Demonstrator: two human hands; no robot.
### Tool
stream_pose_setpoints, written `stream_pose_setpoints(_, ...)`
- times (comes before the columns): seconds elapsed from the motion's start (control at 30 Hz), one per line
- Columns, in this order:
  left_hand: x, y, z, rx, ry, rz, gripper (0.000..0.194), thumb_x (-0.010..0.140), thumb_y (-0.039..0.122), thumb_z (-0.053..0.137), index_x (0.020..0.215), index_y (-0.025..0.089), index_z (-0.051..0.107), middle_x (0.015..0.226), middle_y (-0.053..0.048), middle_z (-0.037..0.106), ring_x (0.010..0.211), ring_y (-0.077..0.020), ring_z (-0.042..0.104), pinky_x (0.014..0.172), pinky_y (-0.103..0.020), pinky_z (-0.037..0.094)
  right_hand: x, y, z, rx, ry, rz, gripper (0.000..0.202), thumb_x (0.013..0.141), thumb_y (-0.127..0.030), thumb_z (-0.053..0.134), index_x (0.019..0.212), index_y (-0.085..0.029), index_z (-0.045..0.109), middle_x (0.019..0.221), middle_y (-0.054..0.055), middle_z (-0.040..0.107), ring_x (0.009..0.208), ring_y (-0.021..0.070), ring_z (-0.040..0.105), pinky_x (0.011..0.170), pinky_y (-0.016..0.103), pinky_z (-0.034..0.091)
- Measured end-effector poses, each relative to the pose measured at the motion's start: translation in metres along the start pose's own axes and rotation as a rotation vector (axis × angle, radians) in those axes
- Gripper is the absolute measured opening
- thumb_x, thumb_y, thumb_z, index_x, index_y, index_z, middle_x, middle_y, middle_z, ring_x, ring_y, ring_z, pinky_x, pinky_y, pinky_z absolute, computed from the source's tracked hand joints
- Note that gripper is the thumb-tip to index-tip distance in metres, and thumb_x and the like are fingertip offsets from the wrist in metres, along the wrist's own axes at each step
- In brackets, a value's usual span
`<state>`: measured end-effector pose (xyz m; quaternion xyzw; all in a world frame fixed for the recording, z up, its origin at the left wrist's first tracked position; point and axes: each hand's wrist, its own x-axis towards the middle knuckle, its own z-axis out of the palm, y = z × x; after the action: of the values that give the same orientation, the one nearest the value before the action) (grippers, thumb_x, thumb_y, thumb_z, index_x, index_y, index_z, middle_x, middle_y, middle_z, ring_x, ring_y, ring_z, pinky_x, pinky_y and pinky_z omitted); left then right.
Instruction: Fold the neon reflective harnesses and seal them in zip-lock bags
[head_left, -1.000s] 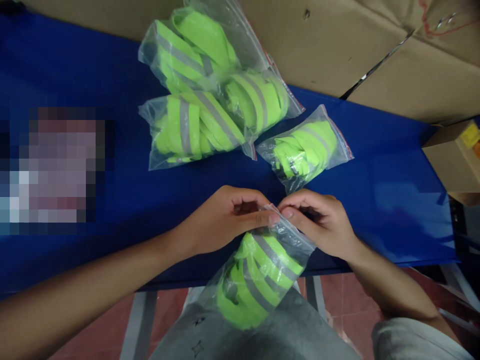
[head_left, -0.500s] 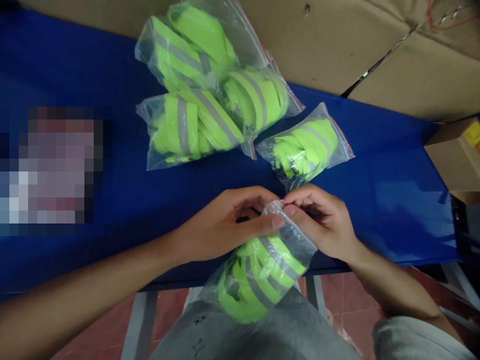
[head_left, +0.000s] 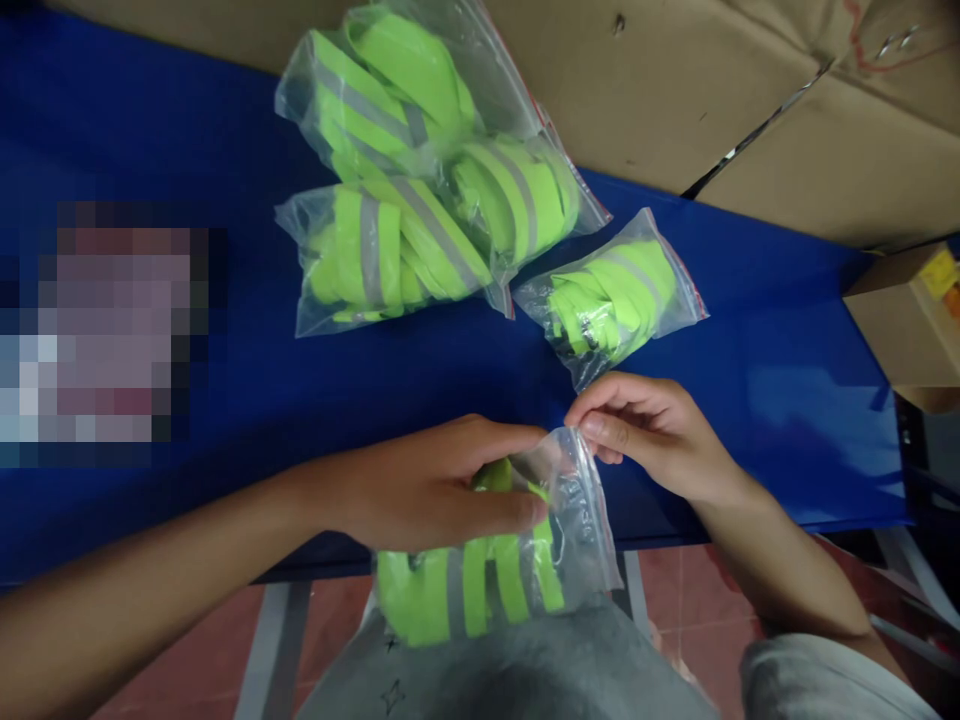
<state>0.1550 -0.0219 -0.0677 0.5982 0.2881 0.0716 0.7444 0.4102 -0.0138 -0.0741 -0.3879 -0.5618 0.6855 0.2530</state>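
A clear zip bag (head_left: pixel 577 520) holds a folded neon-yellow strap with grey reflective stripes and lies at the table's front edge, against my shirt. My left hand (head_left: pixel 442 490) grips the bag from above, its thumb across the plastic and the other fingers partly hidden behind. At the bag's upper corner, the thumb and forefinger of my right hand (head_left: pixel 637 430) pinch the end of the zip edge. Just beyond my right hand lies another bagged neon strap (head_left: pixel 615 295).
Farther back on the blue table (head_left: pixel 240 400) several bagged neon straps (head_left: pixel 397 245) lie heaped together. Brown cardboard boxes (head_left: pixel 750 90) line the back, and a small carton (head_left: pixel 900 310) sits at the right. A pixelated patch covers something on the left.
The held bag has turned so its zip edge stands more upright, and it has moved slightly lower. My left hand has shifted down and left over it; the right still pinches the corner.
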Motion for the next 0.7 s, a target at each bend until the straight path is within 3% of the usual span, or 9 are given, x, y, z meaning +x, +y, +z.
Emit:
stream_pose_setpoints(0.1, -0.0018, 0.0008, -0.0015, 0.035, -0.003, -0.009, 0.031, 0.097, 0.047, 0.062, 0.108, 0.021, 0.073, 0.081, 0.001, 0.068, 0.064, -0.0123, 0.055, 0.057, -0.022, 0.040, -0.0008, -0.0018, -0.0004, -0.025, 0.020, 0.001, 0.009, 0.098, -0.028, 0.074, 0.099, -0.019, 0.078, 0.073, -0.001, 0.072, 0.059, 0.0059, 0.063, 0.053, 0.015, 0.050)
stream_pose_setpoints(0.3, -0.0024, -0.0011, -0.0002, 0.109, 0.051, -0.021, 0.028, 0.097, 0.045, 0.059, 0.104, 0.021, 0.073, 0.070, 0.003, 0.062, 0.063, -0.0125, 0.055, 0.057, -0.022, 0.039, -0.0043, -0.0054, 0.0003, -0.172, -0.044, -0.098, 0.015, 0.096, -0.018, 0.075, 0.110, -0.020, 0.074, 0.100, 0.002, 0.075, 0.084, 0.0084, 0.071, 0.076, 0.017, 0.058)
stream_pose_setpoints(0.47, -0.0028, -0.0006, -0.0006, 0.142, 0.063, -0.028, 0.026, 0.096, 0.042, 0.056, 0.100, 0.020, 0.071, 0.068, 0.004, 0.057, 0.065, -0.0125, 0.054, 0.057, -0.021, 0.039, -0.0050, -0.0048, 0.0007, -0.142, -0.080, -0.116, 0.020, 0.096, -0.014, 0.074, 0.115, -0.020, 0.073, 0.098, 0.001, 0.075, 0.083, 0.0070, 0.070, 0.075, 0.015, 0.057)
stream_pose_setpoints(0.7, -0.0053, -0.0013, -0.0005, 0.155, 0.033, -0.056, 0.027, 0.097, 0.040, 0.050, 0.104, 0.021, 0.068, 0.069, 0.003, 0.053, 0.067, -0.0134, 0.055, 0.061, -0.022, 0.042, -0.0045, -0.0072, 0.0002, -0.073, -0.121, -0.032, 0.014, 0.097, -0.014, 0.073, 0.110, -0.020, 0.072, 0.096, 0.000, 0.075, 0.081, 0.0057, 0.070, 0.072, 0.013, 0.054)
